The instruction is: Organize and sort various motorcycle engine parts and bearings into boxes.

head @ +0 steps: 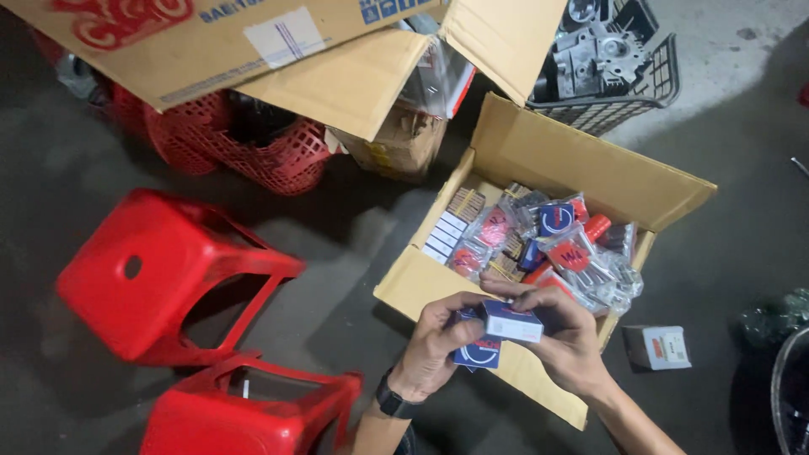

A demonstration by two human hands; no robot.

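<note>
Your left hand (434, 341) has its grip closed around a dark blue small box (477, 354), and your right hand (566, 337) pinches a white-and-blue small box (511, 323) resting on top of it. Both sit just above the near flap of the open cardboard carton (581, 173) full of bagged parts, with two red stools (160, 270) on the floor to your left

Open cardboard box (581, 181) at centre holding small packets, both hands (506, 337) just before it gripping small boxes (497, 333), two plastic stools (160, 270) left, wire basket (615, 105) behind, lone small carton (657, 347) right

left hand (434, 345) – right hand (566, 337), fingers curled, close together
</note>
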